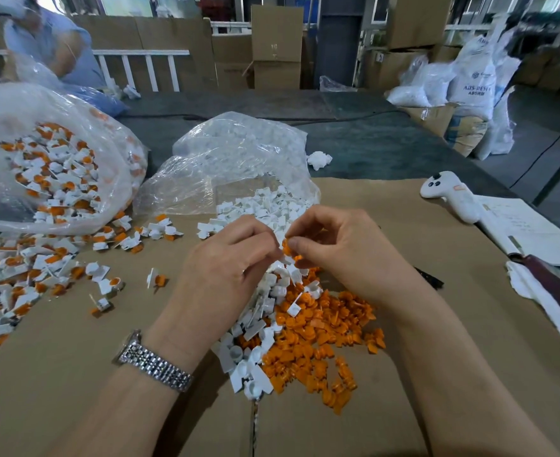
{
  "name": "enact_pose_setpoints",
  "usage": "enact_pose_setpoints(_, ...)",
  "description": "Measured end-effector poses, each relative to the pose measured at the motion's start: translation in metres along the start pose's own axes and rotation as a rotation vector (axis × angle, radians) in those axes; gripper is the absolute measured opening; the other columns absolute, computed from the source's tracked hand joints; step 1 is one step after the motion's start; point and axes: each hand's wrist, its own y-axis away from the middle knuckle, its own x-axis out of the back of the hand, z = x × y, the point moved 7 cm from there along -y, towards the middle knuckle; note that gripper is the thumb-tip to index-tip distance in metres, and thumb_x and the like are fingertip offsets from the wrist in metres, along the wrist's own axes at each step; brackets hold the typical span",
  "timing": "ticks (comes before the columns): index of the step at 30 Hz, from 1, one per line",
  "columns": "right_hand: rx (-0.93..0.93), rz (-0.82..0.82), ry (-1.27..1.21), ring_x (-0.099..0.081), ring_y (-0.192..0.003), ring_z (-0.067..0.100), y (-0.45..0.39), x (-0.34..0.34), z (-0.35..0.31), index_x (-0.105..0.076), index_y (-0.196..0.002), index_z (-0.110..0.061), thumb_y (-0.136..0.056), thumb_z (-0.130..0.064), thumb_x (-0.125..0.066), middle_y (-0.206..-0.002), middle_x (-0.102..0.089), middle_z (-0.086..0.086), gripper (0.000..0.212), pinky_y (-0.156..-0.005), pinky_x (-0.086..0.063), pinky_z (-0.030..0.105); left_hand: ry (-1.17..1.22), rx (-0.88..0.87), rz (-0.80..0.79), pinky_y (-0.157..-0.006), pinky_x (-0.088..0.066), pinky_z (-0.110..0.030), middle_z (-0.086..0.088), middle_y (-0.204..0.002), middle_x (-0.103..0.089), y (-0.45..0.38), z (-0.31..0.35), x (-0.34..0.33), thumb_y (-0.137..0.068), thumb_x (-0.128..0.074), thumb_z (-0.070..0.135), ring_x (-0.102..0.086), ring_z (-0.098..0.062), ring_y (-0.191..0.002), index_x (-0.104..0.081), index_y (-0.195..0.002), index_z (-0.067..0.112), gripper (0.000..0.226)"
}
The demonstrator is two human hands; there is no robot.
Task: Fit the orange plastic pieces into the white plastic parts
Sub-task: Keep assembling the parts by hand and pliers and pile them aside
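My left hand (226, 262) and my right hand (341, 252) meet above the middle of the cardboard. Between their fingertips sit an orange piece (287, 248) and a white part (288, 259); my right thumb and forefinger pinch the orange piece, my left fingers curl round the white part, mostly hidden. Below the hands lies a heap of loose orange pieces (318, 341) beside a heap of white parts (255, 338). More white parts (265, 209) spill from a clear bag (239, 159) behind.
Fitted white-and-orange parts (25, 268) lie scattered at left and fill a big clear bag (51, 166). A white handheld controller (450, 196), papers (529, 232) and a cloth (542, 301) lie at right. Another person (48, 41) stands far left. Cardboard boxes and sacks line the back.
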Motion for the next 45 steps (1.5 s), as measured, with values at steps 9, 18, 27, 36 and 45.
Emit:
enact_pose_setpoints(9, 0.025, 0.069, -0.077, -0.074, -0.080, 0.014, 0.000, -0.003, -0.004, -0.072, -0.094, -0.017, -0.093, -0.013, -0.071, -0.088, -0.073, 0.000, 0.004, -0.078, -0.063, 0.033, 0.311, 0.311, 0.077, -0.072, -0.061, -0.025, 0.007, -0.096, -0.074, 0.004, -0.017, 0.003, -0.093, -0.074, 0.014, -0.073, -0.009, -0.085, -0.075, -0.102, 0.021, 0.012)
enact_pose_setpoints(18, 0.134, 0.193, -0.002, -0.069, -0.087, 0.007, 0.005, -0.004, -0.020, -0.071, -0.102, -0.023, -0.093, -0.020, -0.071, -0.088, -0.071, -0.008, 0.009, -0.081, -0.059, 0.033, 1.069, 0.797, 0.124, -0.081, -0.061, -0.025, -0.010, -0.100, -0.080, 0.014, -0.040, -0.019, -0.071, -0.083, 0.026, -0.077, -0.026, -0.094, -0.083, -0.098, 0.018, 0.029)
enact_pose_setpoints(27, 0.204, 0.050, -0.018, -0.069, -0.092, 0.006, 0.008, -0.003, -0.028, -0.073, -0.111, -0.025, -0.091, -0.019, -0.073, -0.092, -0.071, -0.008, 0.020, -0.086, -0.057, 0.027, 1.382, 0.901, 0.141, -0.072, -0.060, -0.021, -0.019, -0.098, -0.078, 0.014, -0.044, -0.025, -0.075, -0.071, 0.003, -0.077, -0.023, -0.085, -0.083, -0.094, 0.006, 0.023)
enact_pose_setpoints(36, 0.312, 0.157, 0.143, -0.067, -0.092, 0.007, 0.011, -0.001, -0.032, -0.073, -0.110, -0.021, -0.090, -0.023, -0.075, -0.094, -0.071, -0.012, 0.021, -0.084, -0.055, 0.027, 1.361, 0.863, 0.138, -0.077, -0.060, -0.024, -0.018, -0.102, -0.078, 0.013, -0.042, -0.022, -0.076, -0.073, 0.004, -0.077, -0.025, -0.091, -0.083, -0.092, 0.006, 0.020)
enact_pose_setpoints(45, 0.413, 0.177, 0.332, -0.064, -0.092, 0.004, 0.011, -0.009, -0.038, -0.072, -0.108, -0.015, -0.092, -0.016, -0.074, -0.098, -0.069, -0.007, 0.016, -0.084, -0.053, 0.027, 1.331, 0.930, 0.140, -0.079, -0.061, -0.029, -0.020, -0.090, -0.076, 0.015, -0.047, -0.025, -0.072, -0.079, 0.004, -0.077, -0.027, -0.086, -0.076, -0.084, -0.001, 0.013)
